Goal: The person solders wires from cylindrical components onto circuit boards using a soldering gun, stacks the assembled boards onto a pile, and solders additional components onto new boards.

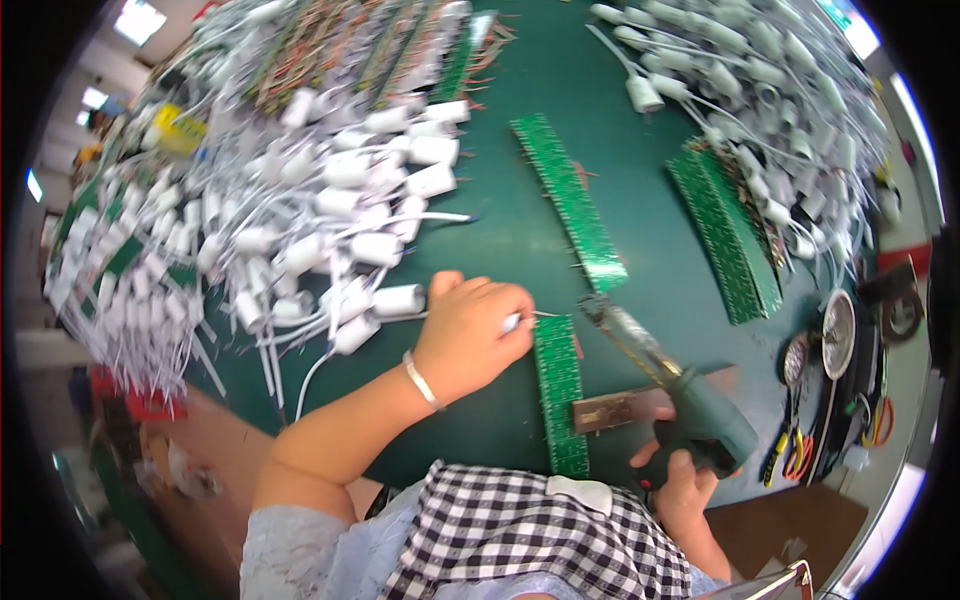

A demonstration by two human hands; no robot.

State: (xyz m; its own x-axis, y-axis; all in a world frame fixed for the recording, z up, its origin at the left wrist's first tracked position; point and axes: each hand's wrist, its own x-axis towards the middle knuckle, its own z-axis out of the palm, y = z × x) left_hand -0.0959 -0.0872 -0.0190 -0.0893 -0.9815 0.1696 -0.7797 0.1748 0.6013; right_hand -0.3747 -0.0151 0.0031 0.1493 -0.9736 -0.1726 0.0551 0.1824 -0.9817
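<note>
1. Left grip [475,335]: drawn narrow into a fist, fingers curled round a white cable [512,323]. A thin wire end pokes out on your right, just beside the top end of the near green board [562,390].
2. Left of that fist: a white cylinder [398,300], its lead running toward your hand. Same cable or not, cannot tell.
3. Right grip [685,485]: wrapped around the handle of a dark green soldering gun [712,420].
4. Gun's nose points away and leftward; tip just beside the lower end of the far green board [570,200]. Contact, cannot tell.
5. Near green board lies lengthways on the counter [500,220], between your hands, reaching toward your checked apron [530,530]. Brown bar [610,412] at its right edge.
6. Heaped white cylinders and leads on your left [345,170]; another heap upper right [765,70].
</note>
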